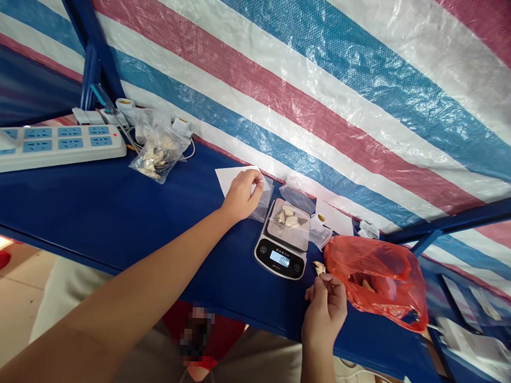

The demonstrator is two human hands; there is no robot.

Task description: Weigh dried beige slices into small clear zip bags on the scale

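My left hand [242, 195] is closed with curled fingers over a white paper sheet [226, 178] and clear plastic bags [264, 206]; what it grips, if anything, is hidden. At the right, my right hand [326, 305] is pinched, with a pale dried slice [319, 267] at its fingertips. Between the hands stands a digital kitchen scale [262, 243], its lit display [280, 259] seeming to read 10.0. A clear bag with several pale dried pieces [291, 219] lies on the scale's plate.
An orange-red plastic bag [378, 274] lies open right of my right hand. Farther left are a filled clear bag [156, 154] and a white power strip [68, 146] on the blue table [162, 222]. A striped tarp [259, 96] rises behind. White cards [336, 218] lie behind the scale.
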